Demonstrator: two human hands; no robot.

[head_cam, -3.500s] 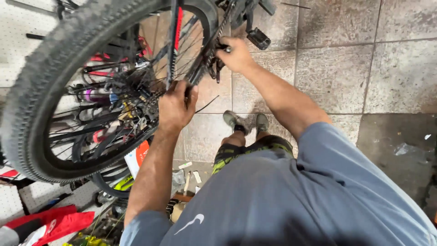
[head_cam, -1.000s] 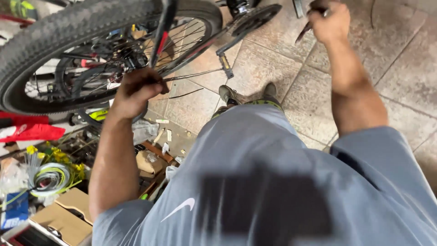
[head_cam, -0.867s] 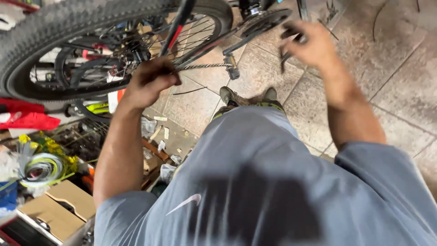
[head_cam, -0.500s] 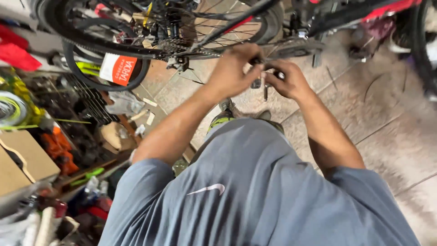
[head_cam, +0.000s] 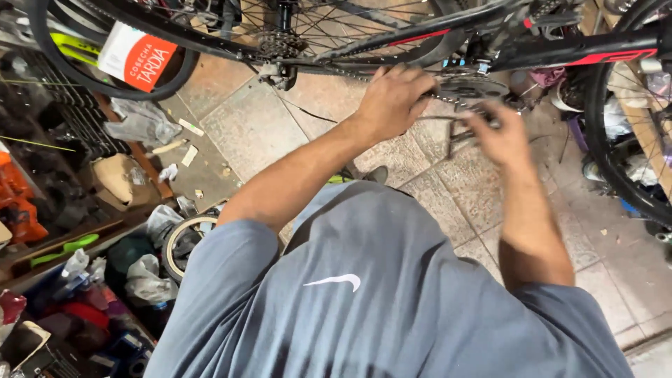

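Observation:
A black bicycle frame with red stripes [head_cam: 560, 52] runs across the top of the head view. Its rear wheel [head_cam: 140, 87] and sprocket cluster [head_cam: 276, 43] are at the upper left. My left hand [head_cam: 395, 98] curls over the chainstay [head_cam: 350, 52] just left of the grey chainring [head_cam: 470, 87]. Blurred by motion, my right hand [head_cam: 498, 136] sits just below the chainring with its fingers wrapped on the dark pedal crank [head_cam: 456, 136]. My grey shirt fills the bottom of the view.
A second wheel [head_cam: 616, 168] stands at the right edge. Cluttered boxes, bags, a small tyre [head_cam: 183, 234] and orange tools [head_cam: 17, 210] crowd the left side. A white-and-orange carton [head_cam: 136, 57] hangs by the rear wheel. Paper scraps lie on the stone tiles [head_cam: 252, 126].
The view has swung right along the bicycle, from the rear wheel to the chainring. Both hands have come together there; the right hand has dropped below the chainring and is moving.

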